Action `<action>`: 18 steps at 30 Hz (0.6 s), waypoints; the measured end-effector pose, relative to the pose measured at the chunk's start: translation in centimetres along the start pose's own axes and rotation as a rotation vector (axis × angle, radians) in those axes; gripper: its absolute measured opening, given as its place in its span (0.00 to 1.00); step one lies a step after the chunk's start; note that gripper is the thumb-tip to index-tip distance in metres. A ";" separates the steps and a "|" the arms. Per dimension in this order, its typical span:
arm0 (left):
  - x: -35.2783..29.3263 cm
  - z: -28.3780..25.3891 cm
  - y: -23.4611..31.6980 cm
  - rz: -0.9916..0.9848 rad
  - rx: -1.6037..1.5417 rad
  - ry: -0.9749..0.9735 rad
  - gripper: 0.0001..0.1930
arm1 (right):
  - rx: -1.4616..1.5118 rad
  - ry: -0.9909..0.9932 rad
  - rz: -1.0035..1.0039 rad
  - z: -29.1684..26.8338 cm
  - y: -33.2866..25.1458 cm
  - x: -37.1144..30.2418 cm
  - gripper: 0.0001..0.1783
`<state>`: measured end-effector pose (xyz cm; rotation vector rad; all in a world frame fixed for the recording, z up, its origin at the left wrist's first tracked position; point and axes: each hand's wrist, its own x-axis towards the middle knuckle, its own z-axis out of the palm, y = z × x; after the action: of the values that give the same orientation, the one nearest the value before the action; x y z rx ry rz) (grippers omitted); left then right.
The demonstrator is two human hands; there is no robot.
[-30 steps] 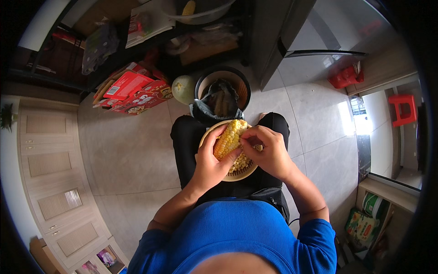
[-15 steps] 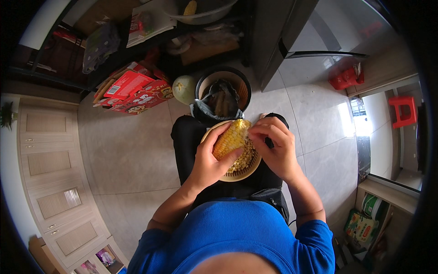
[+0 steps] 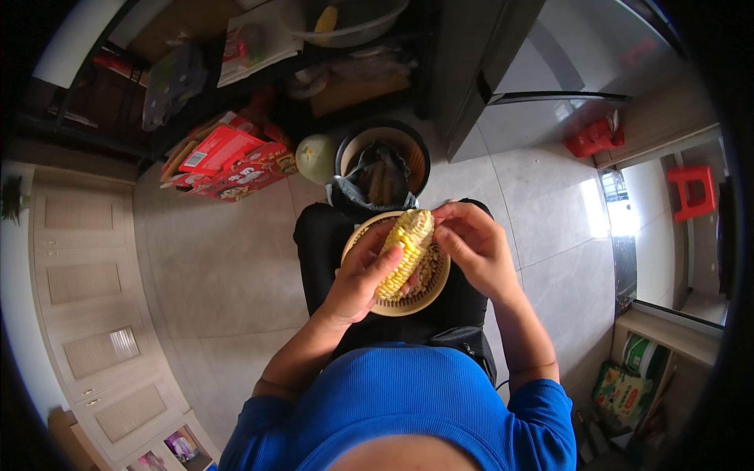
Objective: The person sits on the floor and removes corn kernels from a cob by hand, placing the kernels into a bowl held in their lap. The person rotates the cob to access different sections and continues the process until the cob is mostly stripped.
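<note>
A yellow corn cob (image 3: 408, 247) is held over a round tan basket (image 3: 351, 294) on my lap. My left hand (image 3: 357, 275) wraps it from the left, thumb along the near side. The cob slants with its pale, partly bared end pointing away from me. At that end is my right hand (image 3: 477, 247), its thumb and forefinger pinched together against the cob's right side. Anything between those fingertips is too small to make out. Loose corn kernels (image 3: 430, 271) lie in the basket, partly hidden under the cob and my left hand.
Just beyond my knees stands a bin (image 3: 420, 145) lined with a dark bag. Left of it are a pale green melon (image 3: 316, 158) and a red carton (image 3: 243, 169). A dark shelf holds a clear bowl (image 3: 353, 31). A grey fridge (image 3: 550, 71) stands far right.
The corn cob has turned in my left hand and now stands steeper, showing another side. My left thumb has shifted up along it. My right fingers have moved slightly at the tip.
</note>
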<state>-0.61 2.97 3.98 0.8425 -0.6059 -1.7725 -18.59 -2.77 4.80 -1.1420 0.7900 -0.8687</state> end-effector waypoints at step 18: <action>-0.4 -1.6 0.3 -0.172 -0.107 0.000 0.21 | -0.691 -0.113 -0.127 0.1 3.7 -1.4 0.22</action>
<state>0.91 3.20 3.31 0.8412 -0.4447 -1.9416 -18.49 -0.86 1.32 -1.8477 0.9630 -0.6346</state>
